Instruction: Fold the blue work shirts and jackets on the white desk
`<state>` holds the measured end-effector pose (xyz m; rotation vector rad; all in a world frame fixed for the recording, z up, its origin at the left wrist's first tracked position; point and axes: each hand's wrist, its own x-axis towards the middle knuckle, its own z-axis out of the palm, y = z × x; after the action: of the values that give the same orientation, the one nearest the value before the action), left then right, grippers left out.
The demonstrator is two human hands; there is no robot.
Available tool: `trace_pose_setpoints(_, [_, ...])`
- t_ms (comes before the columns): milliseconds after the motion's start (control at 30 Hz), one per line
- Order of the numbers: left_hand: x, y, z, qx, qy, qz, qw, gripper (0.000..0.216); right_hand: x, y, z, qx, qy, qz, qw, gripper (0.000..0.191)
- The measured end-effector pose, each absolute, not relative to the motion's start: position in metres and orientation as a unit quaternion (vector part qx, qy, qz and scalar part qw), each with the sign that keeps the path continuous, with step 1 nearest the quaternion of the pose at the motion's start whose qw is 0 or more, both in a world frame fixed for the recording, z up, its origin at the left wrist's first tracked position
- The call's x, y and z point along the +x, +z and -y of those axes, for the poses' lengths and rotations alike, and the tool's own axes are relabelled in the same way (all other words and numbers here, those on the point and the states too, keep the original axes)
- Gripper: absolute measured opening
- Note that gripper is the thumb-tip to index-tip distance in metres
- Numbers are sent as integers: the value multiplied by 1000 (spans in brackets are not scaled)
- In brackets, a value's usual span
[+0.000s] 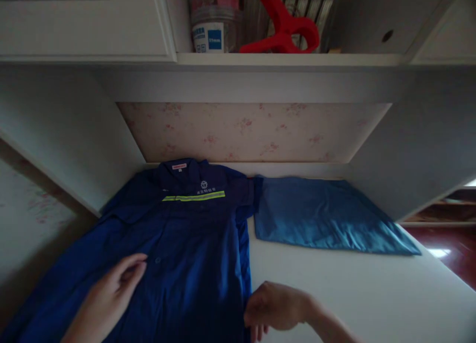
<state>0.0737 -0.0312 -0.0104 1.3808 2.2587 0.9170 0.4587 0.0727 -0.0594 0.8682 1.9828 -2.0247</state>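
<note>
A dark blue work shirt (186, 244) with a yellow reflective stripe on the chest lies spread, collar away from me, on a white desk (353, 293). My left hand (107, 296) rests flat on the shirt's left front, fingers loosely together. At the shirt's right edge, my right hand (273, 308) has its fingers curled down onto the folded-in side; whether it pinches the cloth cannot be told. A lighter blue folded cloth (327, 216) lies on the desk to the right of the shirt, touching its sleeve.
The desk sits in a white alcove with floral wallpaper (253, 132) at the back and white side panels. A shelf above holds a red plastic object (286, 26) and a clear container (213, 21). Dark red floor (453, 249) shows at the right.
</note>
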Motion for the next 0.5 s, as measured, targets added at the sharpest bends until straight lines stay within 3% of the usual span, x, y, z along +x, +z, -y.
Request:
trace_pose_setpoints(133, [195, -28, -39, 494, 373, -687, 380, 46, 482, -58, -125, 362, -716, -589, -99, 44])
trace_pose_setpoints(267, [241, -69, -87, 491, 397, -680, 372, 43, 521, -66, -196, 499, -620, -546, -262, 39])
trace_pose_setpoints(367, [244, -96, -101, 530, 362, -705, 302, 37, 549, -71, -255, 600, -509, -547, -285, 32])
trace_pose_setpoints(500, [240, -111, -101, 553, 328, -708, 293, 36, 564, -75, -335, 651, -412, -584, -256, 42])
